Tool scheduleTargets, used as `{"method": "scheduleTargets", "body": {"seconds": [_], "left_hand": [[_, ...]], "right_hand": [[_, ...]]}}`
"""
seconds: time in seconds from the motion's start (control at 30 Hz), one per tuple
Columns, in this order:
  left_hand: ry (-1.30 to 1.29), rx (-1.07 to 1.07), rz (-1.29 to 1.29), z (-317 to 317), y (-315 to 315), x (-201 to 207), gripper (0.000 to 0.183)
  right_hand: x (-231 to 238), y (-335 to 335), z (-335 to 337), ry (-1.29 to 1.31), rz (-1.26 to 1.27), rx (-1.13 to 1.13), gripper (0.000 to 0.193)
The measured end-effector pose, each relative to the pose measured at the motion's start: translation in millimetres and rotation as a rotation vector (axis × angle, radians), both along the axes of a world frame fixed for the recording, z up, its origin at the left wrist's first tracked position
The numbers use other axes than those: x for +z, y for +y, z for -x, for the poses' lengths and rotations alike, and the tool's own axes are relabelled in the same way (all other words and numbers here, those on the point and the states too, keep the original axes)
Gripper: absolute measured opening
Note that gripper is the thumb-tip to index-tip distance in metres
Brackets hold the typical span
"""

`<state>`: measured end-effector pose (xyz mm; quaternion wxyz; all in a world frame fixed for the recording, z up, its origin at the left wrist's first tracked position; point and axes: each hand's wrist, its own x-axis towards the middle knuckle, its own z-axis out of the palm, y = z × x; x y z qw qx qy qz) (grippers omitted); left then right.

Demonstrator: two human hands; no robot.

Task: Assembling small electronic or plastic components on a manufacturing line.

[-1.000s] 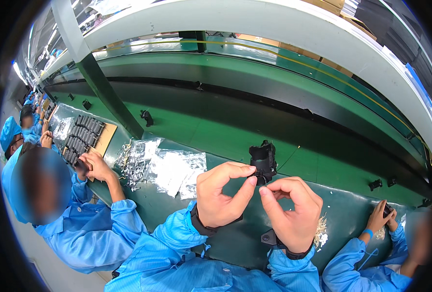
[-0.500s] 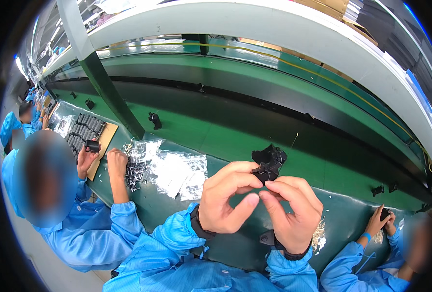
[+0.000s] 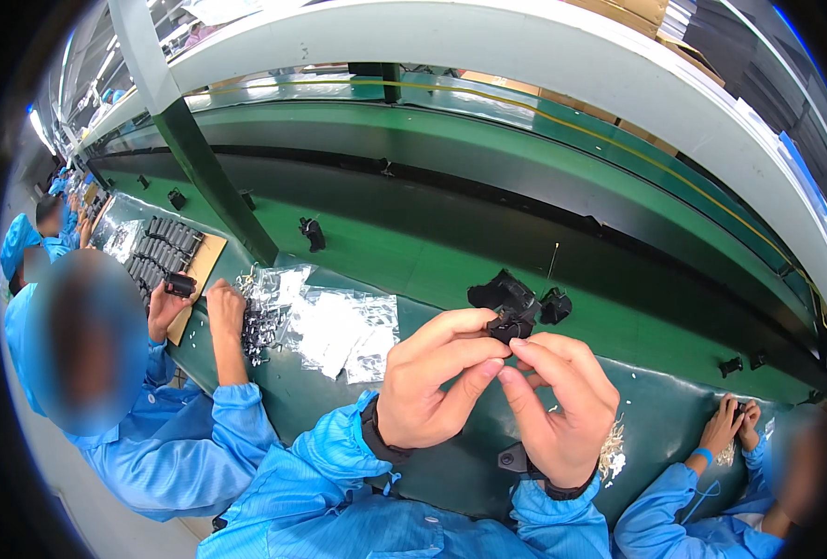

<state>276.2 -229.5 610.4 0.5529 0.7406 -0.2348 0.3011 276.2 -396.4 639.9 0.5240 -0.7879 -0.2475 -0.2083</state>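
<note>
Both my hands are raised in front of me with their fingertips close together. My left hand (image 3: pixel 437 387) is closed, index finger and thumb pinched at the lower edge of a black molded part (image 3: pixel 508 303) with a dark flap on its left side. My right hand (image 3: pixel 562 396) meets it there, thumb and fingertips pressed together just under the part. Whether something small sits between the fingertips is hidden. Just right of the held part, another black part (image 3: pixel 555 306) lies on the green belt, a thin pale strand (image 3: pixel 553 261) rising above it.
Clear plastic bags (image 3: pixel 343 326) and small black pieces (image 3: pixel 262 326) lie left on the green table. A co-worker's hand (image 3: pixel 225 307) is beside them, near rows of black parts (image 3: pixel 162 247) on cardboard. Pale strips (image 3: pixel 611 447) lie right. A post (image 3: pixel 213 186) and shelf edge (image 3: pixel 488 42) stand ahead.
My left thumb has closed in toward the fingertips, and the held part has tilted slightly left. Black parts on the belt have shifted right; one now shows beside the held part.
</note>
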Motion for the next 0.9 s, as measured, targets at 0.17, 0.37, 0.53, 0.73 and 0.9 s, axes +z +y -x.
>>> {"method": "scheduleTargets", "body": {"seconds": [0.17, 0.37, 0.53, 0.73, 0.9], "left_hand": [[0.042, 0.005, -0.063, 3, 2, 6, 0.015], [0.015, -0.024, -0.069, 4, 5, -1, 0.02], [-0.029, -0.001, -0.131, 4, 5, 1, 0.024], [0.027, -0.022, -0.088, 8, 5, 4, 0.019], [0.017, -0.071, 0.072, 5, 1, -6, 0.013]], "right_hand": [[-7, -4, -6, -0.078, -0.036, 0.02, 0.03], [-4, -2, -4, -0.042, -0.08, -0.009, 0.029], [-5, -10, -7, -0.081, -0.047, 0.047, 0.024], [-3, -11, -5, 0.021, -0.101, 0.054, 0.014], [-4, -8, -4, 0.054, -0.151, 0.012, 0.012]]}}
